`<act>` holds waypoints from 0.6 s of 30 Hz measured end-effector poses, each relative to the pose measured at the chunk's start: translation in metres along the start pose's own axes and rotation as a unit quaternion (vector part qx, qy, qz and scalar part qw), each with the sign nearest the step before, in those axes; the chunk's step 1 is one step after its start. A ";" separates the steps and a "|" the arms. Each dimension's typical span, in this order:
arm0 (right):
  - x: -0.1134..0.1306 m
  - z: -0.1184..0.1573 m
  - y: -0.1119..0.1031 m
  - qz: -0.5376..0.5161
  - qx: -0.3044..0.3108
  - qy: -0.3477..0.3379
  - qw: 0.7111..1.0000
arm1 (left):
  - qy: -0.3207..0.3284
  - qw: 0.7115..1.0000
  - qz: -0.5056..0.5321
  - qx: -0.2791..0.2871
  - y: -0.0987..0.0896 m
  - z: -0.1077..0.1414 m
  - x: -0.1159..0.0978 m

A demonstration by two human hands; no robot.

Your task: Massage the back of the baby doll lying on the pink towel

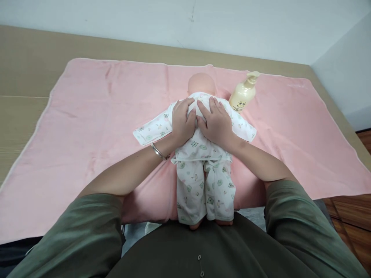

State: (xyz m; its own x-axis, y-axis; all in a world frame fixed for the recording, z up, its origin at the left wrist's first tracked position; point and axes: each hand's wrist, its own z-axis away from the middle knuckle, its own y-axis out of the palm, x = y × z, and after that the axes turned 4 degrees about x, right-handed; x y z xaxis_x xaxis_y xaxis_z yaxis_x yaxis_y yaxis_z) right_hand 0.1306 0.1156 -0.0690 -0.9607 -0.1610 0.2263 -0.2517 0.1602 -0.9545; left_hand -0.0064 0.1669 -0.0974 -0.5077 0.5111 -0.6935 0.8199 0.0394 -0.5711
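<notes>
A baby doll (203, 148) in white printed top and trousers lies on a pink blanket (110, 104), its bald head toward the wall and its feet at my front. No face of the doll shows. My left hand (184, 120) rests flat on the left side of its upper back, fingers pointing away from me. Beside it, my right hand (215, 120) lies spread on the right side of the upper back. The thumbs nearly meet at the middle. Neither hand grips anything.
A cream pump bottle (243, 92) stands tilted in view on the blanket, right of the doll's head. The wooden table (26, 58) shows beyond the blanket, backed by a white wall (162, 23). Dark reddish wood flooring lies at the lower right.
</notes>
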 end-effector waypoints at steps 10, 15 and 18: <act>-0.001 -0.002 -0.004 -0.014 0.017 -0.004 1.000 | 0.001 1.000 0.004 0.006 -0.001 0.000 -0.003; -0.006 -0.005 0.001 -0.024 0.005 0.007 1.000 | 0.007 0.999 -0.013 0.030 0.000 -0.006 0.002; -0.011 -0.007 -0.002 -0.035 0.025 0.008 0.999 | -0.008 0.998 -0.034 0.061 0.002 -0.007 0.005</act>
State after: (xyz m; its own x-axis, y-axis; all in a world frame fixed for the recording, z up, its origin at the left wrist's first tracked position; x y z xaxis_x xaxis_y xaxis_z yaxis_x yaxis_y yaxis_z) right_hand 0.1411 0.1240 -0.0681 -0.9429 -0.1545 0.2951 -0.3122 0.1011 -0.9446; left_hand -0.0054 0.1760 -0.0987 -0.5654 0.4967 -0.6585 0.7460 -0.0325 -0.6651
